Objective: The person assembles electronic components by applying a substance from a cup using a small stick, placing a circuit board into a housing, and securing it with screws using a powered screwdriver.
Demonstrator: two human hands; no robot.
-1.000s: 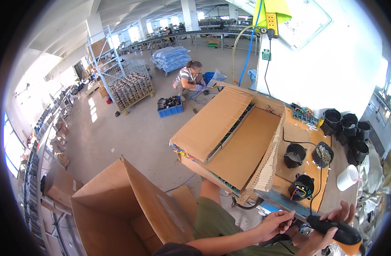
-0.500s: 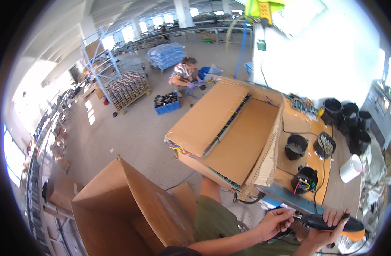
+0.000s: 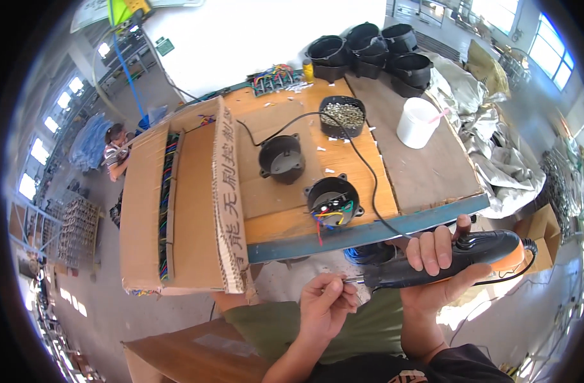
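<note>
Head view, power tool (image 3: 480, 246): off the bench (image 3: 426, 209), just beside its near edge.
Right fingers (image 3: 427, 252): curled around its body.
Left fingers (image 3: 331, 292): pinched at the metal tip (image 3: 354, 280), anything smaller there unclear; starting rotation could nip them.
Black cord (image 3: 369, 166): a tug could snag the wired housing (image 3: 334, 198).

Left hand (image 3: 324, 306): thumb (image 3: 332, 293) and fingertips (image 3: 349, 290) pinched together.
Left forearm (image 3: 294, 361): slants up from the lower edge.
Right hand (image 3: 430, 296): fingers (image 3: 427, 251) curled in a grip, thumb stretched rightward.
Right forearm (image 3: 423, 333): bare, nearly upright.
</note>
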